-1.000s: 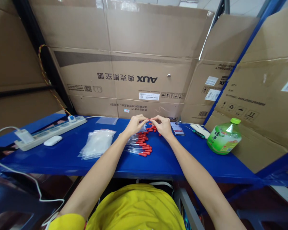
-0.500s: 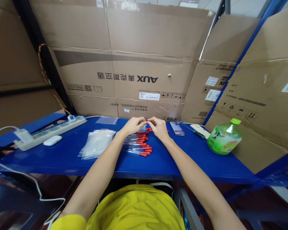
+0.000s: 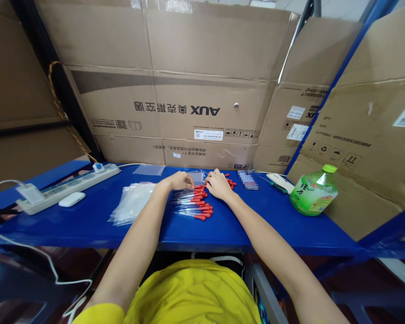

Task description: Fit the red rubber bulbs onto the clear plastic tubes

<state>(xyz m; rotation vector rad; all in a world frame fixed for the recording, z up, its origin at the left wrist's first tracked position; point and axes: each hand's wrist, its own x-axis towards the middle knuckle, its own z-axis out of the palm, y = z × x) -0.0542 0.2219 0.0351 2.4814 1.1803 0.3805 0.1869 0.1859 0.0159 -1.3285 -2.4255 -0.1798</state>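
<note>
A row of glass droppers (image 3: 192, 209) with red rubber bulbs lies on the blue table, bulbs toward the right. At the far end of this row, my left hand (image 3: 181, 180) is closed, its bent fingertips down at a dropper. Close to its right, my right hand (image 3: 218, 183) has its fingers pressed together at a red bulb in the same place; the fingers partly hide what they grip. Behind and between the hands lies a clear plastic bag (image 3: 197, 176). More red bulbs (image 3: 231, 183) show just right of my right hand.
Clear bags (image 3: 132, 203) lie stacked left of the droppers, with another flat bag (image 3: 149, 169) behind. A power strip (image 3: 70, 188) and white case (image 3: 72, 199) are farther left. To the right are a phone (image 3: 248, 180), a green-handled screwdriver (image 3: 278, 187) and a green tea bottle (image 3: 313, 191).
Both hands have come down from above the far end of the row to the droppers. They have moved slightly apart, and the bag behind them shows more.
</note>
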